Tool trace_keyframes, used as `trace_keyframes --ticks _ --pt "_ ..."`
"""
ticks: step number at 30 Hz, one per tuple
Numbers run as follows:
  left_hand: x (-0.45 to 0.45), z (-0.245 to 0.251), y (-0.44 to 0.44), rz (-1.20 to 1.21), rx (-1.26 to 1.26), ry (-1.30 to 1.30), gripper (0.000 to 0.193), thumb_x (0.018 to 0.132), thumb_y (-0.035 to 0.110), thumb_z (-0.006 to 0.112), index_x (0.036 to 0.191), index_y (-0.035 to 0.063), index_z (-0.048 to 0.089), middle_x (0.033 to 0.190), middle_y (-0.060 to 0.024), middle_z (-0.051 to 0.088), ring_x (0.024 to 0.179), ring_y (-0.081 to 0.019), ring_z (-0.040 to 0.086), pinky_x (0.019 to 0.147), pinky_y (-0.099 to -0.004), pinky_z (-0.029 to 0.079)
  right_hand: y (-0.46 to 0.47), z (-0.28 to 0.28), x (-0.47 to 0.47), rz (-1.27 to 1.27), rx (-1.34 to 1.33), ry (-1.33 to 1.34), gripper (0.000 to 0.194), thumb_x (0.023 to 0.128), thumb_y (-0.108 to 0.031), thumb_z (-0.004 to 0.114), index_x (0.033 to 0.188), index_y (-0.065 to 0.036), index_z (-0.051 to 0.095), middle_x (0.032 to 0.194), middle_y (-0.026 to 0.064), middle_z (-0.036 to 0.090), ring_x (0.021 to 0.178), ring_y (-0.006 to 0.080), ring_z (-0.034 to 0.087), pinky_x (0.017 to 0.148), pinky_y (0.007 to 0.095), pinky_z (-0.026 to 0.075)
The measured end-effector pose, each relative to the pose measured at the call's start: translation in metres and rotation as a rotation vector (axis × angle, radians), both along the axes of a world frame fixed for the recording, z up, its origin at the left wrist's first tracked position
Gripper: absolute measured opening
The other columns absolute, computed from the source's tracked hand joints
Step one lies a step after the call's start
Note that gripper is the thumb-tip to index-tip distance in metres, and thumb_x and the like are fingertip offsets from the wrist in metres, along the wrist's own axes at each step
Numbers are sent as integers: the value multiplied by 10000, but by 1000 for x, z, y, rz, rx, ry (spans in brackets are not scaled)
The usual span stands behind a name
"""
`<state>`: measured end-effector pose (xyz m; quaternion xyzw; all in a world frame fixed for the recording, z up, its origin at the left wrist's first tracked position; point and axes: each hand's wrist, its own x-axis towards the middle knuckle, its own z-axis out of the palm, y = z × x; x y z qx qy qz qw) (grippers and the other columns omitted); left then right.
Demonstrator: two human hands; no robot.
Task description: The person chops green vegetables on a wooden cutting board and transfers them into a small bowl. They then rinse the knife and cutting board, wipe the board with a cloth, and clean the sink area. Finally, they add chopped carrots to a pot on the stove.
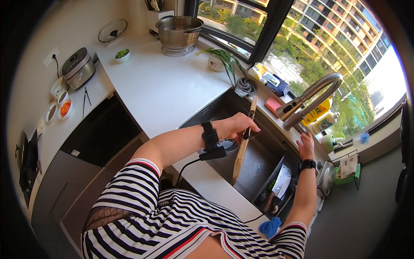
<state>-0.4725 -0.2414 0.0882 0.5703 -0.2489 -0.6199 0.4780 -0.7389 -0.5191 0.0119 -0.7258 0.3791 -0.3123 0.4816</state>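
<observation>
My left hand (237, 126) grips a wooden cutting board (241, 155) by its black handle. The board stands edge-on over the dark sink (255, 165), so its broad faces are mostly hidden. At the base of the metal pull-out faucet (297, 113), my right hand (305, 145) has its fingers apart, and the fingertips reach the side lever (301, 129). A dark tray (258, 197) at the sink's right side holds a cleaver (282, 181) with a wooden handle and other utensils. Whether water is running cannot be made out.
A pink sponge (273, 106), yellow bottle (317, 111) and white bottle (325, 123) line the sill. Green stalks lean from a white bowl (216, 63) beside a sink strainer (246, 86). A steel pot (179, 34) stands farther back. A blue cloth (269, 227) lies at the counter's front edge.
</observation>
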Motion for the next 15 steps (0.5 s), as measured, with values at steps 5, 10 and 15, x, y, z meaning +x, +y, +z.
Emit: trace_keyframes --ticks 5,10,15 --pt "13 2 27 112 -98 148 266 716 196 684 874 13 573 817 -98 529 707 -254 545 563 -399 487 57 20 -36 -92 473 -211 684 823 -234 593 1377 -44 241 1258 124 448 1148 272 441 894 429 422" --pt "49 14 81 63 -305 90 221 805 181 555 981 47 553 901 -53 590 833 -188 564 764 -416 468 119 66 -110 -100 413 -119 361 843 -217 577 1128 -1 533 1013 94 591 908 202 585 758 327 496" --pt "47 30 118 226 -276 262 162 822 142 524 946 39 540 903 -37 575 961 -211 540 853 -479 406 196 95 -190 -196 182 155 320 888 -234 508 1134 -35 548 1066 75 600 927 152 586 750 281 491"
